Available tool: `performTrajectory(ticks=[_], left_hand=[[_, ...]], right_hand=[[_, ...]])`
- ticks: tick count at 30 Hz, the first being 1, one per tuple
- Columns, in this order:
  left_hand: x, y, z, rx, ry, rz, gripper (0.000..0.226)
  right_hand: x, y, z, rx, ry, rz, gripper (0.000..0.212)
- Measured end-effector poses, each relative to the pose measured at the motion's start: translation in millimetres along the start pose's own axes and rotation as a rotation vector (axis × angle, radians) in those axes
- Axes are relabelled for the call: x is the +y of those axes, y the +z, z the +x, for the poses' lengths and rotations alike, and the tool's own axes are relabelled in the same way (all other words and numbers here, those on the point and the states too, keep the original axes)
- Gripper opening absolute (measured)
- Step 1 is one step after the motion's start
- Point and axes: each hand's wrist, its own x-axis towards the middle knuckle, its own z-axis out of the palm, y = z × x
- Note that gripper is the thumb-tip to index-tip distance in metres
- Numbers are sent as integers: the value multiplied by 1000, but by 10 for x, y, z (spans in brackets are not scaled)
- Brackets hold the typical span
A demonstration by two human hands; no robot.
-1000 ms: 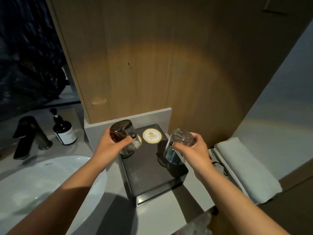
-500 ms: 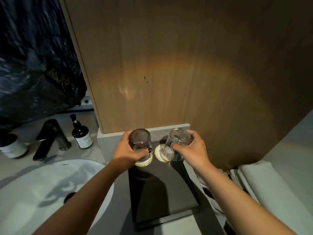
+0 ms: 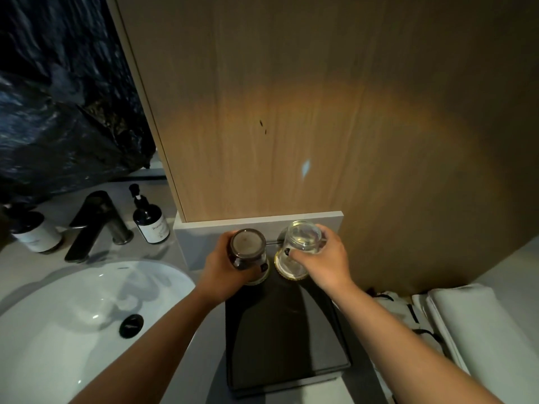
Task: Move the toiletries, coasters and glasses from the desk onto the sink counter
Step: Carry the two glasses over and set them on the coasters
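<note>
Two glasses sit upside down in our hands at the middle of the frame, over the far end of a black tray (image 3: 287, 339). Our left hand (image 3: 224, 265) wraps its fingers and thumb round the dark glass (image 3: 248, 252), whose base faces up at us; its rim stands on or just above a round gold-edged coaster (image 3: 259, 279), and we cannot tell whether they touch. Our right hand (image 3: 323, 259) grips the clear glass (image 3: 302, 239), which tilts a little, its rim over a second coaster (image 3: 288, 269) just to the right of the first. Both coasters lie on the tray, side by side at its far edge, close to the grey ledge (image 3: 256, 221) under the wooden panel (image 3: 320, 112).

We see the white sink basin (image 3: 58, 316) in the lower left of the frame, with its dark drain plug (image 3: 131, 325). Behind it, toward the left edge, stand a black tap (image 3: 93, 220), a dark pump bottle (image 3: 150, 223) with a white label just right of the tap, and another labelled bottle (image 3: 35, 231) left of it. A folded white towel (image 3: 481, 330) lies at the lower right, beside the tray.
</note>
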Motion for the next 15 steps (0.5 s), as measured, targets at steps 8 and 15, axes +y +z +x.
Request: performTrajectory(ticks=[8, 15], left_hand=[[-41, 2, 9, -41, 4, -3, 75], [-73, 19, 11, -33, 24, 0, 73]], right_hand=[[47, 76, -25, -2, -59, -22, 61], [34, 83, -38, 12, -57, -2, 61]])
